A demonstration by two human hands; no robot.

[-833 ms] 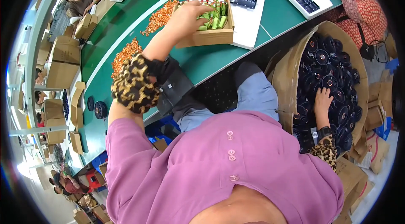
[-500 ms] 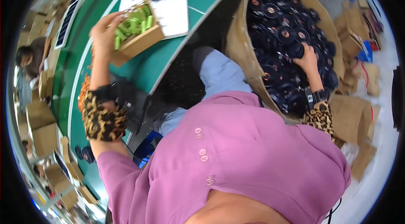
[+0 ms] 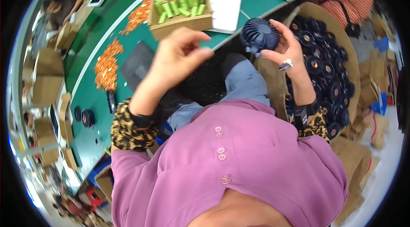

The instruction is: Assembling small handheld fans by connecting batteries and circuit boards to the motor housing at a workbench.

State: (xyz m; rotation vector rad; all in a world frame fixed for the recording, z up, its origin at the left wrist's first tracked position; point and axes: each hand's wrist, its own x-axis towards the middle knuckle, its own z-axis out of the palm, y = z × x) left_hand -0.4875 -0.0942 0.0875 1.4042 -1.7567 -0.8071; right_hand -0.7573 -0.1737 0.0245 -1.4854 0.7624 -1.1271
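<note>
A round dark blue fan head [image 3: 259, 34] with a ribbed grille is held up by my right hand [image 3: 290, 49], its fingers and thumb around the right side. Against that thumb's base shows a small white-and-dark thing [image 3: 285, 64] that I cannot make out. My left hand [image 3: 181, 56] hovers to the left of the fan head, thumb and fingers apart, with nothing visible in it. Just beyond it, a cardboard box [image 3: 183, 25] of green cylindrical cells with wires sits on the green table [image 3: 141, 34]. Several more fan heads [image 3: 324, 69] fill the large cardboard bin on my right.
Heaps of small orange-brown parts [image 3: 109, 64] lie on the table, left of a dark flat pad [image 3: 137, 62]. White trays [image 3: 232, 7] with dark pieces stand at the back. Two dark round parts [image 3: 87, 118] rest farther left. Another person [image 3: 64, 7] sits across the table.
My right hand has come out of the bin with a fan head and moved left over the table's edge. My left hand has left the box of green cells and moved toward the fan head.
</note>
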